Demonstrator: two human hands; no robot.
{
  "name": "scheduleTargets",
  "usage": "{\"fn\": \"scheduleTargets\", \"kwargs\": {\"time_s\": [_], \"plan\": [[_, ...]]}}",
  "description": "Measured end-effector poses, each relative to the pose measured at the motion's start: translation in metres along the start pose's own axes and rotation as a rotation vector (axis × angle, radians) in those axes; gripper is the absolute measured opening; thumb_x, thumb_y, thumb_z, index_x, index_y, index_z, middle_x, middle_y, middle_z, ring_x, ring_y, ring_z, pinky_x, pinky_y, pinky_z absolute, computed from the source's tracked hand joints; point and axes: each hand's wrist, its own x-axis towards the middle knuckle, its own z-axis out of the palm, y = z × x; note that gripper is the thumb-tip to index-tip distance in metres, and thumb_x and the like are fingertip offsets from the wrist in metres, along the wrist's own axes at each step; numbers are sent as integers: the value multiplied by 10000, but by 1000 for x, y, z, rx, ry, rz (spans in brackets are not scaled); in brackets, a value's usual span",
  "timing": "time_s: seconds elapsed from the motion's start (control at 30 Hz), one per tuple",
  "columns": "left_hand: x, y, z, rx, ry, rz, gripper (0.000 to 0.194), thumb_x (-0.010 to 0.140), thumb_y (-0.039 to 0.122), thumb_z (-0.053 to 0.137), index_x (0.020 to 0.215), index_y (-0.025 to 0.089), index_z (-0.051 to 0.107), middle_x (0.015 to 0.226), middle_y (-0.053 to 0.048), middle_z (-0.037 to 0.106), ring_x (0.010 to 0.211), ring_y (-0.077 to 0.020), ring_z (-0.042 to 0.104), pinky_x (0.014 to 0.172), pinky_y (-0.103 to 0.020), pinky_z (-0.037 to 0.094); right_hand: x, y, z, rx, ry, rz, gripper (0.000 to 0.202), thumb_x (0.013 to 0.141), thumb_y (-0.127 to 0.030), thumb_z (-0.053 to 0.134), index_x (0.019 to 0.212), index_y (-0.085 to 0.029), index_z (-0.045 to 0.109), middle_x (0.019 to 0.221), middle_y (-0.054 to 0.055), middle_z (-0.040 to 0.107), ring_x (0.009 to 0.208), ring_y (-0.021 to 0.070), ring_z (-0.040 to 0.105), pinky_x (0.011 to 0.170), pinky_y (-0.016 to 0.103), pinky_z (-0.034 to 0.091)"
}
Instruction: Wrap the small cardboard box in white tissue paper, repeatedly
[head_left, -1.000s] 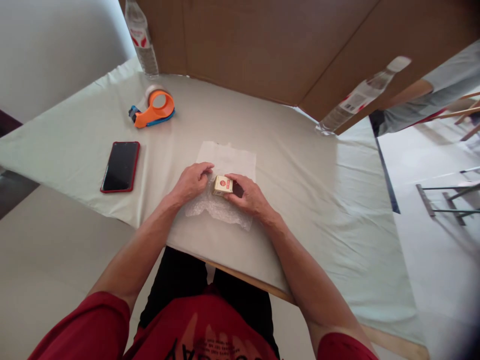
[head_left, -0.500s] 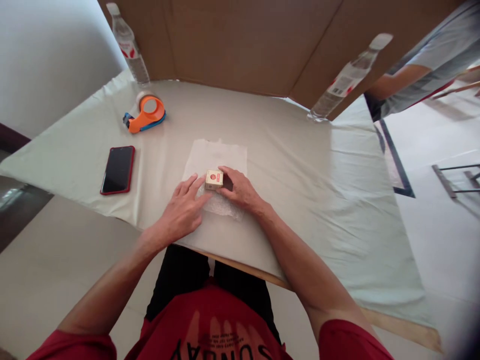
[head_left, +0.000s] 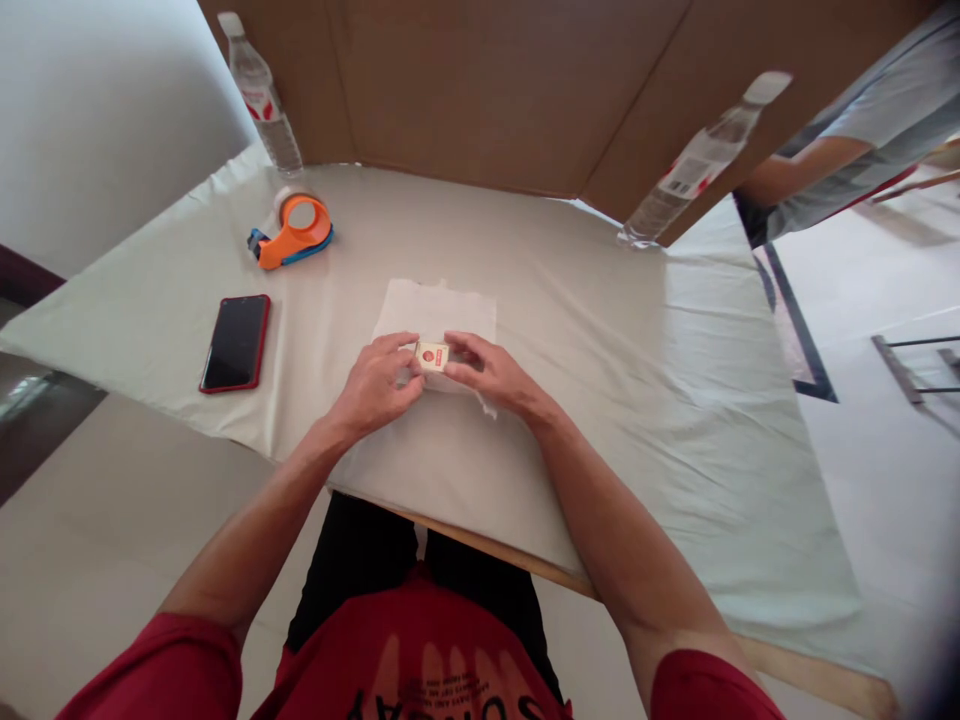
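Observation:
A small cream box with a red mark lies between my two hands, over a whitish wrapping sheet on the cloth-covered table. My left hand grips the box's left side between thumb and fingers. From the right, my right hand holds the other side with its thumb and fingers. The sheet spreads out flat behind the box, and its front part is partly hidden by the box and my hands.
An orange tape dispenser and a red-edged phone lie on the left. Two water bottles stand before an upright cardboard panel. A person's arm shows beyond it, at right.
My left hand has closed onto the left side of the box. The front part of the wrapping, earlier spread toward me, now reaches less far forward.

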Motion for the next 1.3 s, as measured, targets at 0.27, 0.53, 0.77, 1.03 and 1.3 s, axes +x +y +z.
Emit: {"fn": "scheduleTargets", "kwargs": {"time_s": [0.27,0.53,0.77,1.03,1.3], "plan": [[29,-3,-2,-234,-87,-204,128,813,313,612,801,194,660,1262,-77,722,942,-225,691,807,-349,528,-5,-21,-20,54,22,62,603,726,-494,827,1243,-219,679,1296,117,697,1210,301,645,1037,474,504],[27,-10,4,-409,-61,-236,167,788,352,637,766,187,655,1126,-75,765,1012,-234,690,883,-339,517,6,-11,11,309,135,100,245,761,-410,745,752,-177,670,1105,81,749,895,181,677,807,316,515],[26,-9,5,-495,-76,-224,157,753,332,638,698,184,631,1036,-74,769,940,-210,693,867,-333,515,2,-15,13,370,135,160,311,732,-458,776,700,-177,648,967,60,738,718,128,602,652,262,462],[23,-8,7,-530,-106,-248,150,737,318,666,691,176,650,1019,-69,764,900,-193,680,797,-304,507,0,-14,11,381,127,161,326,695,-444,796,650,-179,612,943,60,736,717,125,599,638,256,448],[23,-9,7,-546,-153,-280,168,730,338,678,744,173,648,828,-29,712,729,-143,601,658,-261,444,-1,-11,7,381,60,218,348,704,-466,789,677,-184,587,954,58,733,683,119,587,596,250,439]]}}
